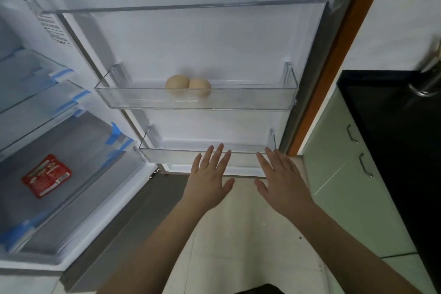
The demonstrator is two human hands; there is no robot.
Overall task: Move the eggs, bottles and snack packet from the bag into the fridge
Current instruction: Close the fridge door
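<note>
Both hands empty before the open fridge door, bottles yet to come.

The left hand (pixel 210 181) and right hand (pixel 281 184) hover, fingers straight and spread, holding nothing, just in front of the lowest door rack (pixel 167 155). Two eggs (pixel 188 85) lie touching in the middle door rack (pixel 250 100), above the fingers; the red snack packet (pixel 46 175) lies flat on a fridge shelf (pixel 95 141), nearer the left hand. Bag and bottles are out of view.
</note>
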